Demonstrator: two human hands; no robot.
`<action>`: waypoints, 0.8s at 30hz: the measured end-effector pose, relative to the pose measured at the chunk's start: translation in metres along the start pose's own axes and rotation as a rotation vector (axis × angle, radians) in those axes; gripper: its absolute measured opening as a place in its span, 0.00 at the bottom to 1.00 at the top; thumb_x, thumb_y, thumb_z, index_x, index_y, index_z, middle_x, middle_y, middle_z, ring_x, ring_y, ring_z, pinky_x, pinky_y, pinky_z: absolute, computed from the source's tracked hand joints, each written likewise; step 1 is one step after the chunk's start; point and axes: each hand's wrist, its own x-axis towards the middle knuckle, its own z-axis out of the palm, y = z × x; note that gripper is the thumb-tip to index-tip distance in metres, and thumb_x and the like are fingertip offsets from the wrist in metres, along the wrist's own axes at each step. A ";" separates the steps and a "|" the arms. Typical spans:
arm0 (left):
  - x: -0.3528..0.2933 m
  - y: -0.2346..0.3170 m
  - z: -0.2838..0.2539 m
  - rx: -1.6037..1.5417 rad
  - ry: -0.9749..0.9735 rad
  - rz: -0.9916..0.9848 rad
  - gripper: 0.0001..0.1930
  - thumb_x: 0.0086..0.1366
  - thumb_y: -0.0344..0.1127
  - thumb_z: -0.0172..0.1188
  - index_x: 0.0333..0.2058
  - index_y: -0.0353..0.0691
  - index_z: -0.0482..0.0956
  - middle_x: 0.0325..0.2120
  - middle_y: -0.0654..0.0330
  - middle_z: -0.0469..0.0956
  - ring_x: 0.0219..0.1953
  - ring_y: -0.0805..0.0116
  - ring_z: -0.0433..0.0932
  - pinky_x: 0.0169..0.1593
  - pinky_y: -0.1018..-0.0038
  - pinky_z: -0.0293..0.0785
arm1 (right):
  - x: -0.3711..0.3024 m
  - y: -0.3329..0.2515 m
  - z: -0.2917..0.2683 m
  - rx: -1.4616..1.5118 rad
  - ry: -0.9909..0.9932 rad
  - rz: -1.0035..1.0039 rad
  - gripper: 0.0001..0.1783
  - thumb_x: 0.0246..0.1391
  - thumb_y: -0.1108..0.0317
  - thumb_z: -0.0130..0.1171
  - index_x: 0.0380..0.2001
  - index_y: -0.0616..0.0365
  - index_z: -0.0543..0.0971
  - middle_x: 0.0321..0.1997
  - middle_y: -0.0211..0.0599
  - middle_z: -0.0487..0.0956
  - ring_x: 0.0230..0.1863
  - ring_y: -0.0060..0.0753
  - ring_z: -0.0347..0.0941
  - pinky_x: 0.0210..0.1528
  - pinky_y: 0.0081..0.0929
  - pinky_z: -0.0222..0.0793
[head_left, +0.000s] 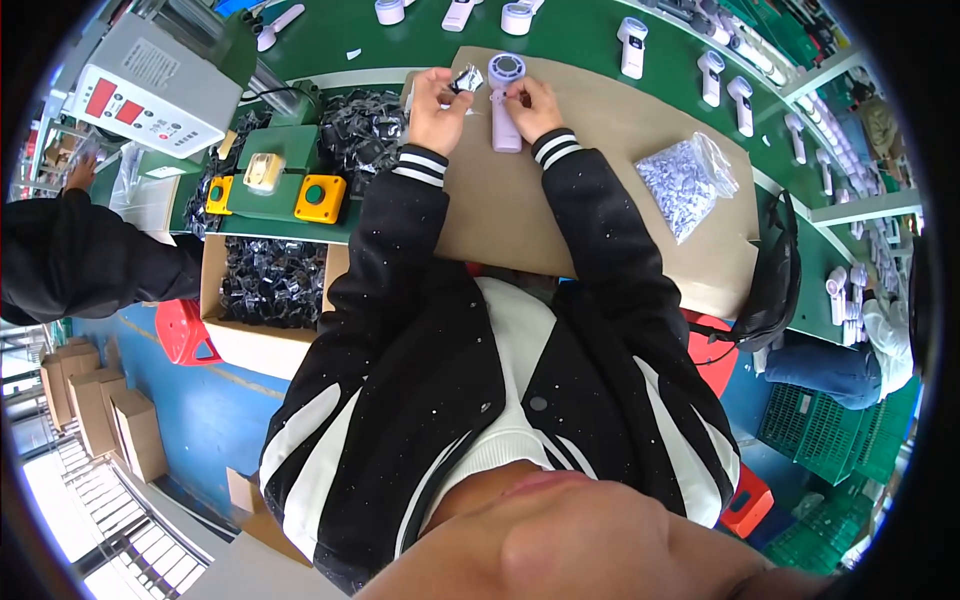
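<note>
A lavender handheld fan (pixel 506 132) lies on the brown cardboard sheet (pixel 590 180), its round head pointing away from me. My right hand (pixel 536 106) is closed at the fan's neck, thumb and fingertips pressed against it; whether a small piece is between them is hidden. To the fan's left, my left hand (pixel 437 112) pinches a small black part in shiny clear film (pixel 467 79), held just off the fan's head. Similar black parts (pixel 362 135) are heaped on the bench beside my left forearm.
A clear bag of small lavender pieces (pixel 690 180) lies to the right. More fans (pixel 632 48) stand along the green belt. At left are a grey display box (pixel 150 85), a press with yellow button boxes (pixel 320 199), and a carton of black parts (pixel 262 345). Co-workers sit on both sides.
</note>
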 end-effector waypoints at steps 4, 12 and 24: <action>0.020 -0.008 -0.013 0.072 -0.212 -0.038 0.14 0.55 0.21 0.54 0.41 0.40 0.72 0.29 0.64 0.73 0.26 0.76 0.68 0.31 0.81 0.66 | -0.007 -0.012 0.003 -0.076 0.101 0.037 0.09 0.44 0.68 0.57 0.32 0.53 0.74 0.35 0.38 0.70 0.38 0.39 0.66 0.44 0.30 0.64; 0.053 0.006 -0.022 0.240 -0.617 -0.095 0.18 0.56 0.23 0.54 0.46 0.42 0.69 0.29 0.63 0.74 0.27 0.75 0.70 0.32 0.80 0.67 | -0.009 -0.020 -0.002 -0.052 0.206 0.052 0.14 0.45 0.70 0.58 0.38 0.53 0.71 0.37 0.38 0.71 0.39 0.36 0.66 0.43 0.27 0.64; 0.065 0.002 0.007 0.335 -0.751 -0.081 0.14 0.54 0.24 0.55 0.41 0.42 0.73 0.30 0.60 0.74 0.27 0.67 0.73 0.33 0.74 0.69 | 0.008 -0.038 -0.047 0.200 -0.301 0.065 0.03 0.52 0.74 0.57 0.31 0.59 0.74 0.26 0.25 0.72 0.27 0.19 0.65 0.34 0.15 0.63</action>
